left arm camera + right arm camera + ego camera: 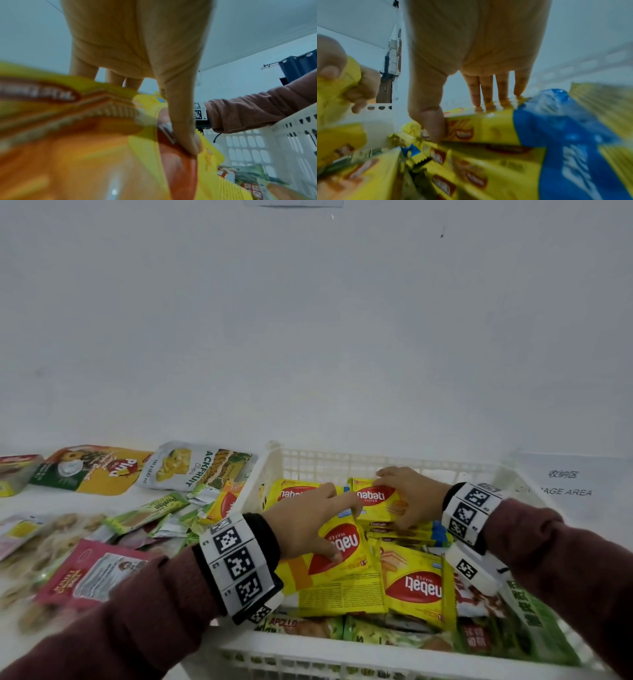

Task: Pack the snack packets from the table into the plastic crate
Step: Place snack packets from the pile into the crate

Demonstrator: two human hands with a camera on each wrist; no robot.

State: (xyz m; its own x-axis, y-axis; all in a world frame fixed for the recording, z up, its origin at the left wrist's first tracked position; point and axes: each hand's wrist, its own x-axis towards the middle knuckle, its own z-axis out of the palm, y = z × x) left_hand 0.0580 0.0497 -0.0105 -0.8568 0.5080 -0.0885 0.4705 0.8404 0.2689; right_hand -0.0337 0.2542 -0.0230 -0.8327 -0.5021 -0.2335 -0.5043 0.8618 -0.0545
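Note:
The white plastic crate (342, 462) stands centre right and holds several yellow Nabati wafer packets. My left hand (337, 530) pinches one yellow packet (346, 553) above the crate's left middle, tilted. In the left wrist view the thumb (187, 142) presses on that packet's red oval (180, 169), with the fingers behind it. My right hand (394, 498) grips another yellow packet (375, 501) by its edges near the crate's far wall. The right wrist view shows its thumb (431, 125) on the near edge of this packet (481, 127) and the fingers (488, 94) on the far edge.
On the table left of the crate lie a jackfruit chips bag (202, 463), a pineapple snack bag (96, 470), green sachets (150, 508) and a pink packet (92, 570). A paper sign (565, 482) lies right of the crate. A white wall stands behind.

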